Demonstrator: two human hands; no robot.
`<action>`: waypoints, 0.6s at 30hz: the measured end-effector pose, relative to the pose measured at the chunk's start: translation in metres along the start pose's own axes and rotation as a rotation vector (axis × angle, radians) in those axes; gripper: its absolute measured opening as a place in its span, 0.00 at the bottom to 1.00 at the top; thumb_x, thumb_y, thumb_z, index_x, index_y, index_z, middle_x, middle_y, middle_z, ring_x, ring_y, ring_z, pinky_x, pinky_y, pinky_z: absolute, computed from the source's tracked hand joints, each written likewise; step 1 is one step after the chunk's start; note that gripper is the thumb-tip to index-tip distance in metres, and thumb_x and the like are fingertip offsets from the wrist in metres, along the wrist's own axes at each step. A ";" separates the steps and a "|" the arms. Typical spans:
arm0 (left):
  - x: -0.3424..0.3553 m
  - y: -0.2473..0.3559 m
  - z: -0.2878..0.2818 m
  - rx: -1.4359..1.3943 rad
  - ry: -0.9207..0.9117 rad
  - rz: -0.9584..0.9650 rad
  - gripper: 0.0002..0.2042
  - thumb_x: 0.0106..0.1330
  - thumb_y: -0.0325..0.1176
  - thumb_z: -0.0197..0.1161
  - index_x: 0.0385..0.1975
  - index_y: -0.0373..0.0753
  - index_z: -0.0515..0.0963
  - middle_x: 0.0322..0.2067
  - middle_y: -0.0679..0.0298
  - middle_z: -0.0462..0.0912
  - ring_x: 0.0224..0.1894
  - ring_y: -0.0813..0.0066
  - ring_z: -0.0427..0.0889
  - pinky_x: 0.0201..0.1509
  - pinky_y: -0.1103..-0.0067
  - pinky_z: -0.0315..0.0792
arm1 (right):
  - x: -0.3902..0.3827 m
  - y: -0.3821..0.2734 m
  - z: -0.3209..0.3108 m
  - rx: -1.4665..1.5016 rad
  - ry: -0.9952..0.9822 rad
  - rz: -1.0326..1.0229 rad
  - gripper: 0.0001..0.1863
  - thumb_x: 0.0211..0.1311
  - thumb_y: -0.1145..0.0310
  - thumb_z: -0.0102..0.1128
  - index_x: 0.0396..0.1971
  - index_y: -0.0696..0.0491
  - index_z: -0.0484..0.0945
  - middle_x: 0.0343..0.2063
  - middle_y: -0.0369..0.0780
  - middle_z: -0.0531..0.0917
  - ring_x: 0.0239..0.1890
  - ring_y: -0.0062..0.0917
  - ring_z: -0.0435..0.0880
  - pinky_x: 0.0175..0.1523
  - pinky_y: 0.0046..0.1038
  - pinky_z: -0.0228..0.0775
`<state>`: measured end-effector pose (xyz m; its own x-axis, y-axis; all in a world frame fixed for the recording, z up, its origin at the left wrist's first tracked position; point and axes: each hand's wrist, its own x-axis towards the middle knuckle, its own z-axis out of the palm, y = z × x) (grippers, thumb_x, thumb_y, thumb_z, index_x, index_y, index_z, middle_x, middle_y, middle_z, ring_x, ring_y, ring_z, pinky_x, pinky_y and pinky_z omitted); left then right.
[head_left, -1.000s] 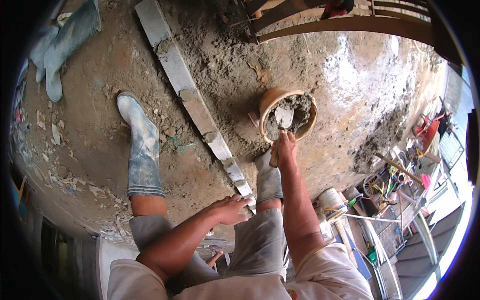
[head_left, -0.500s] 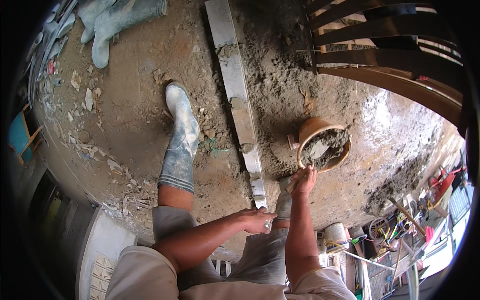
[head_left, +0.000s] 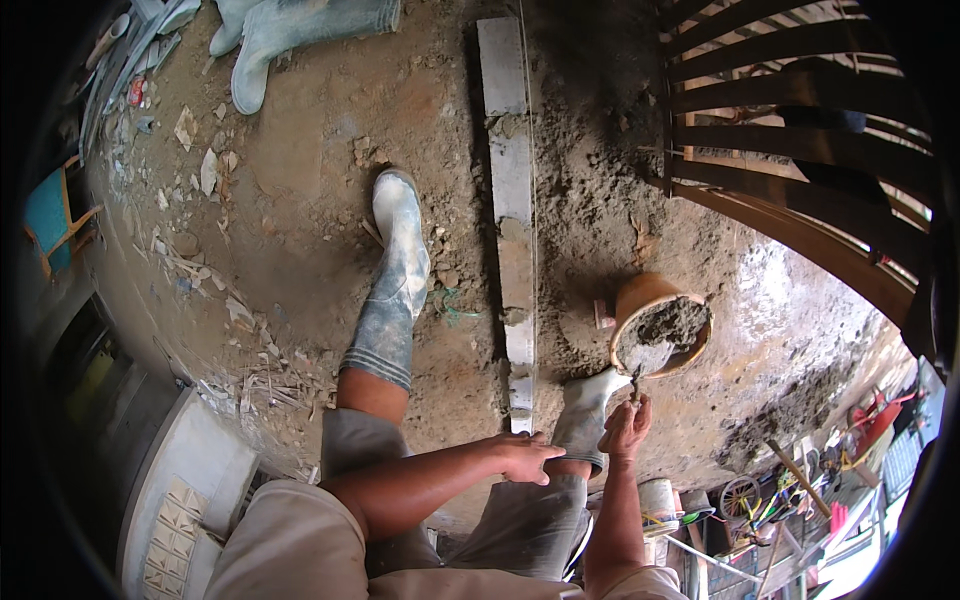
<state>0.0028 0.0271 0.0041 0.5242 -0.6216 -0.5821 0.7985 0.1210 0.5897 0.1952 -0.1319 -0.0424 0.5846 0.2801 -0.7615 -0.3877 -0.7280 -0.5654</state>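
My right hand (head_left: 627,428) is closed round the handle of a trowel. The trowel's grey blade (head_left: 648,357) is inside a tan bucket (head_left: 626,297), against wet mortar (head_left: 672,322). My left hand (head_left: 527,458) hovers near my right knee, index finger stretched out, nothing visible in it; the other fingers are partly hidden. Ahead of it runs a narrow row of grey blocks (head_left: 508,165) with mortar at the joints. A thin taut string (head_left: 533,200) follows the row's right edge. My booted legs stand either side of the row.
A slatted wooden piece (head_left: 790,190) stands at the far right. Rubber boots (head_left: 300,35) lie at the far left, near rubble (head_left: 210,170). Pails (head_left: 657,500), a spoked wheel (head_left: 740,495) and tools crowd the lower right. A teal chair (head_left: 50,215) is at the left edge.
The view has shifted, so the scene sits further right and the bucket lower. My right hand has drawn back from the bucket's rim, and the trowel blade lies nearer the rim. The left index finger now points out.
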 end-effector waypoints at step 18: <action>-0.050 0.016 -0.013 -0.039 0.048 0.144 0.36 0.62 0.46 0.63 0.71 0.54 0.57 0.64 0.51 0.61 0.62 0.48 0.69 0.65 0.61 0.66 | 0.090 -0.130 0.294 0.145 -0.856 0.298 0.17 0.67 0.64 0.56 0.52 0.55 0.71 0.22 0.37 0.77 0.17 0.21 0.75 0.23 0.22 0.70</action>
<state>-0.0071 0.0707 0.0351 0.6471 -0.5580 -0.5195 0.7242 0.2370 0.6476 0.0892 0.1723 -0.1307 -0.2586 0.5033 -0.8245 -0.5570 -0.7750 -0.2984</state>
